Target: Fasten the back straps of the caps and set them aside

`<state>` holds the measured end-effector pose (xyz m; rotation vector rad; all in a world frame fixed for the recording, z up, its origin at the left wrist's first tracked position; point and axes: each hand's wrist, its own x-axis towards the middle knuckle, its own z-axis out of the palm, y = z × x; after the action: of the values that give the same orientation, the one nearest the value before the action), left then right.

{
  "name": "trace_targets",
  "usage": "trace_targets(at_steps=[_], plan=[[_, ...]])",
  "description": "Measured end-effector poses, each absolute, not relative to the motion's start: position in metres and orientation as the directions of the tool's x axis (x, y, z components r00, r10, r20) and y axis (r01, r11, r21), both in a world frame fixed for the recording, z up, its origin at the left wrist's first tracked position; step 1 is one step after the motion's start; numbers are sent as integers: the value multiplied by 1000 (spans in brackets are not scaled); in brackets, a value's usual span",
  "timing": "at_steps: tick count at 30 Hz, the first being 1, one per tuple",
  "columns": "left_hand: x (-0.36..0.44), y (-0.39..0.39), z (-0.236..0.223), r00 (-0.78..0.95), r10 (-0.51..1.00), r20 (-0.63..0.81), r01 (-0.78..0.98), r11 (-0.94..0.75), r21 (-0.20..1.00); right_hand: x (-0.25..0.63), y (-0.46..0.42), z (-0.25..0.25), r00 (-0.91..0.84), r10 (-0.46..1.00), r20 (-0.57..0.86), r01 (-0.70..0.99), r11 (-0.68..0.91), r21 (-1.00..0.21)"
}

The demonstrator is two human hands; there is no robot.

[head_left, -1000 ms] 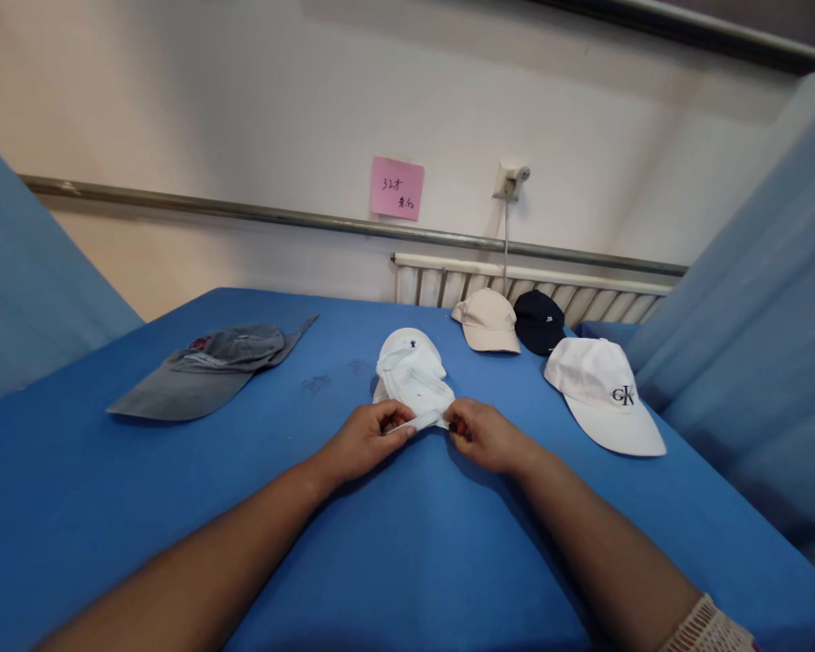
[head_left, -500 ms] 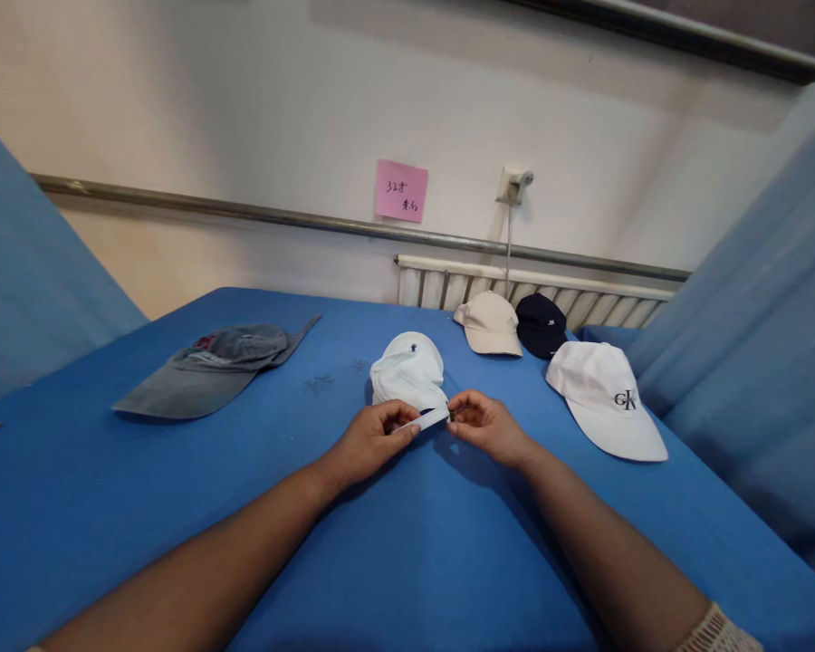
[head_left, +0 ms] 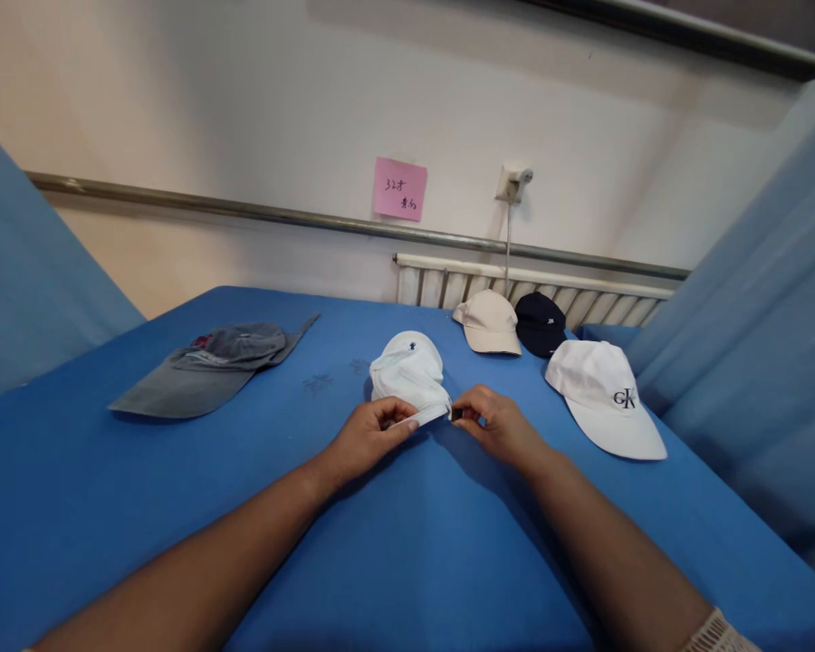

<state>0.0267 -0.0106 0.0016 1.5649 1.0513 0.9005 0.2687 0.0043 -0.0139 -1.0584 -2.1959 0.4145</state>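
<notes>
A pale, almost white baseball cap (head_left: 407, 371) with a small dark emblem lies in the middle of the blue-covered table, its back strap toward me. My left hand (head_left: 373, 430) is closed, pinching the strap (head_left: 431, 416) between thumb and fingers. At the strap's right end, the thumb and fingers of my right hand (head_left: 493, 421) pinch a small dark buckle (head_left: 456, 414). Part of the strap is hidden behind my left fingers.
A grey cap (head_left: 210, 371) lies to the left. A white cap with dark letters (head_left: 608, 398), a beige cap (head_left: 487, 321) and a navy cap (head_left: 541, 323) rest on the right. Blue curtains (head_left: 740, 362) hang at both sides; a radiator (head_left: 427, 282) stands behind the table (head_left: 407, 561).
My right fingers have closed more tightly on the buckle and shifted slightly right. The left hand still pinches the strap, and the other caps stay in place.
</notes>
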Motion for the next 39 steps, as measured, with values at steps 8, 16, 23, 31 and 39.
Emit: trace_targets(at_steps=[8,16,23,31,39], plan=[[26,-9,-2,386,921,53,245,-158,957,267,4,-17,-524,698,489,528,716,-456],[24,-4,-9,409,911,60,311,-201,929,266,3,-19,-529,648,548,486,761,-430],[24,-4,-7,429,901,72,303,-219,927,266,6,-24,-522,647,556,465,762,-451],[26,-7,-5,405,908,109,349,-264,899,265,-1,-16,-555,637,534,526,767,-368],[30,-13,4,352,929,110,431,-266,863,262,-5,-14,-579,642,503,558,761,-330]])
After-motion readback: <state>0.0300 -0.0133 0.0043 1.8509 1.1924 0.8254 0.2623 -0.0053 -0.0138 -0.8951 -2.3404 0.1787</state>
